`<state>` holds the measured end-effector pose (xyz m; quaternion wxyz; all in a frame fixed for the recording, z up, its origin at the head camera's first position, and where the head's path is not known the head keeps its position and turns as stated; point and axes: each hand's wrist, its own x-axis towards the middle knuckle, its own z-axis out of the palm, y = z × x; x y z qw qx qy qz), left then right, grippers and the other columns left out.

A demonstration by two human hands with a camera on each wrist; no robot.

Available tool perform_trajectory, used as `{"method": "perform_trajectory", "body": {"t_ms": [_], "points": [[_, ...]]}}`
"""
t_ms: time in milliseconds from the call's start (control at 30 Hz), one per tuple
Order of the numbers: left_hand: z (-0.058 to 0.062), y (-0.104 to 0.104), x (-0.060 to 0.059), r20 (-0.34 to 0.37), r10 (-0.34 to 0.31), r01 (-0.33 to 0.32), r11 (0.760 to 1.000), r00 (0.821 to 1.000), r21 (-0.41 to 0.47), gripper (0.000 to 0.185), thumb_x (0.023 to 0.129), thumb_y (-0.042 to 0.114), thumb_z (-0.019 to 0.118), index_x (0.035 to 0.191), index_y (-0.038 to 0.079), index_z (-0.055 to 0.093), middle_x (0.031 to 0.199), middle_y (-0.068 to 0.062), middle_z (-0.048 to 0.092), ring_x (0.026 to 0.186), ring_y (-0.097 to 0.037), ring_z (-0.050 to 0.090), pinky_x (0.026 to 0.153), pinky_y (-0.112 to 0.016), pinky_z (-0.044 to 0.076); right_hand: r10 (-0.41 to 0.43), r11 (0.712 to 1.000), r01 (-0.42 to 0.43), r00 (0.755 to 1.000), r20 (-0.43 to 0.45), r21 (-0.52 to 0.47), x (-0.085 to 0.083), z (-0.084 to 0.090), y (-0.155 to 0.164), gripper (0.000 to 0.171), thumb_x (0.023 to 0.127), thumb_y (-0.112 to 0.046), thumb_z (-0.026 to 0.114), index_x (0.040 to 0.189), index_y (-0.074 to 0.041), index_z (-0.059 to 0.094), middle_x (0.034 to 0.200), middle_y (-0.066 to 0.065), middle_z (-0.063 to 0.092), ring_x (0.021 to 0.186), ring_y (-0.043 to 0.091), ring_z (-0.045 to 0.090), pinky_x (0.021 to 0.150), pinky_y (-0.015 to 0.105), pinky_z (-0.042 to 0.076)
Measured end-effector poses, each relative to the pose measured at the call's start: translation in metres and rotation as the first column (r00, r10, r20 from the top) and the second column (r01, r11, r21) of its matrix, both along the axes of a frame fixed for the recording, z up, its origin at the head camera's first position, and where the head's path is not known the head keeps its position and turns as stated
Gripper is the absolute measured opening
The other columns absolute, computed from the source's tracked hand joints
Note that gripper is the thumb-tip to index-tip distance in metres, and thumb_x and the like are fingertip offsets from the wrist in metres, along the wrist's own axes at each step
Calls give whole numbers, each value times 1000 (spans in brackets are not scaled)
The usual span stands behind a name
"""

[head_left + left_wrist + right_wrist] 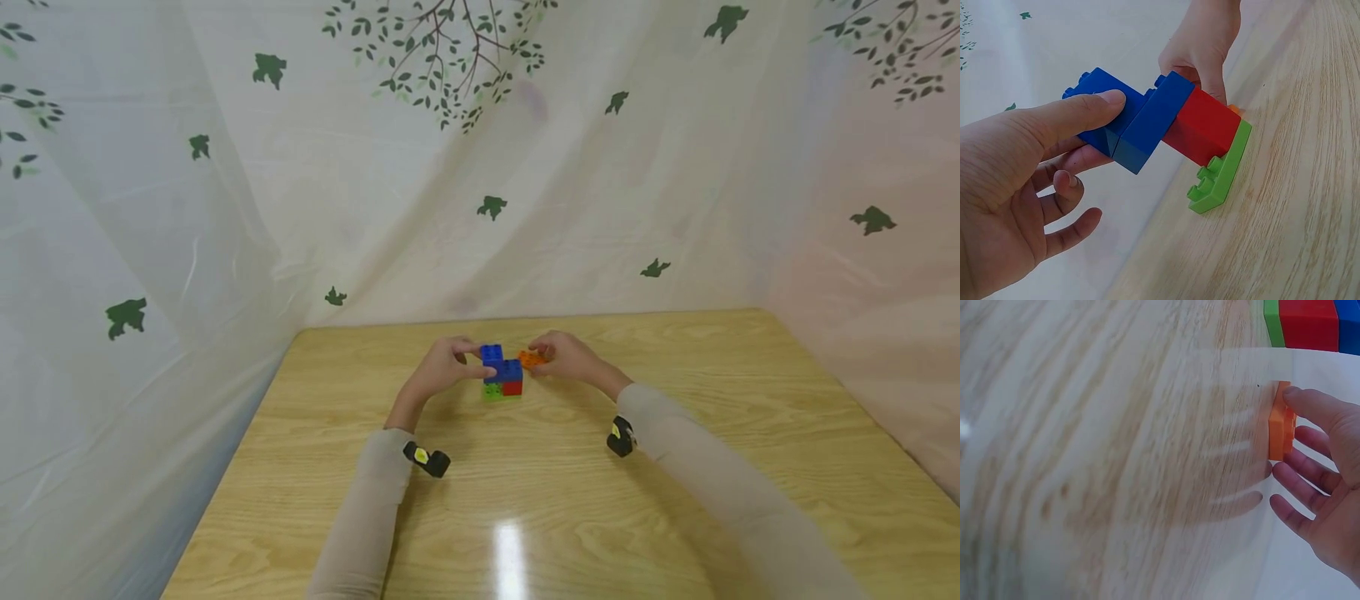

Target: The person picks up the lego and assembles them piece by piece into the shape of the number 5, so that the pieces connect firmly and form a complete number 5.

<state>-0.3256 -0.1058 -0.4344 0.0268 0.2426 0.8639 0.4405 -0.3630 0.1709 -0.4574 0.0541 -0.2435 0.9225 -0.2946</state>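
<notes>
In the head view, my left hand (441, 368) is at the left side of a small stack of toy building bricks. Thumb and fingers pinch its top blue brick (1099, 81); the other fingers are loosely bent. Below come a second blue brick (1155, 125), a red brick (1204, 128) and a thin green brick (1225, 178) with bare studs at one end. Just right of the stack, my right hand (576, 360) pinches a thin orange brick (1277, 428), which lies low at the tabletop, studs toward the palm.
Underneath is a wood-grain table (510, 475) with a bright reflection near its front. A pale curtain (405, 250) printed with leaves and birds hangs along the back and sides. Black wrist cameras (427, 459) are strapped over the light sleeves (367, 508).
</notes>
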Motion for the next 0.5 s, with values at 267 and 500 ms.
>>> {"method": "perform_trajectory", "body": {"t_ms": [267, 500], "points": [[-1, 0, 0, -16, -3, 3, 1000, 1000, 6, 43, 87, 27, 83, 123, 5, 74, 117, -11, 73, 101, -33, 60, 81, -29, 47, -6, 1000, 6, 1000, 5, 6, -5, -3, -5, 49, 89, -22, 80, 128, 4, 66, 116, 20, 68, 102, 30, 62, 93, 47, 53], [-2, 0, -2, -19, -13, 13, 1000, 1000, 18, 43, 87, 26, 83, 124, 4, 74, 117, -11, 73, 96, -24, 58, 80, -29, 47, -10, 1000, 10, 1000, -12, 19, -6, -3, -7, 49, 89, -24, 80, 127, 5, 67, 116, 20, 67, 103, 31, 62, 94, 48, 53]]}}
